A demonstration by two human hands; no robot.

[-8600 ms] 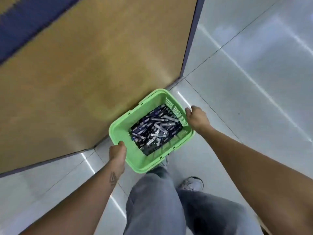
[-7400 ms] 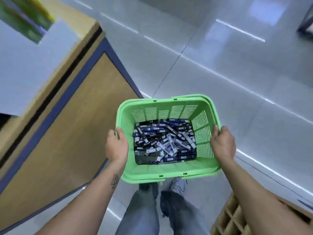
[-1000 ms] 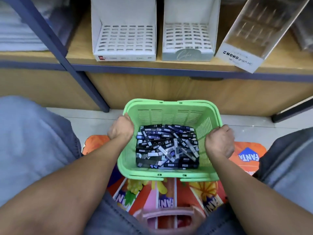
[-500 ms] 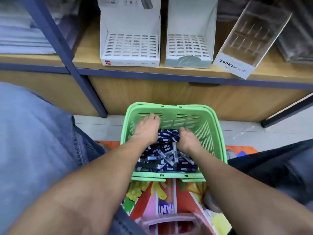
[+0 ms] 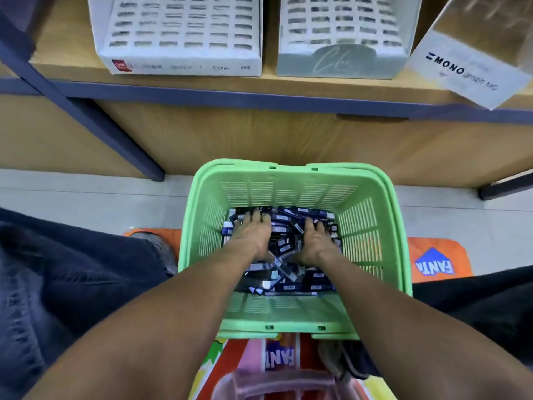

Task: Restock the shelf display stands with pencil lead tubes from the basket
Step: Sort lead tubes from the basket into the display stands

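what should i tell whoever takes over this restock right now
Left hand and right hand: both down in the green basket, fingers spread on the pile of pencil lead tubes; no clear grip yet.
Basket sits on the floor below the shelf.
White slotted stand, second stand and clear MONO stand: slots look empty.
Done: basket in place. Left: all restocking.

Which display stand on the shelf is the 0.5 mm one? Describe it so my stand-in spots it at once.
Start at the wooden shelf above the green basket. Three stands sit along its front; take the white display stand farthest left. Unlike the pale teal stand beside it and the tilted clear MONO stand, it has a red logo on its front lip.
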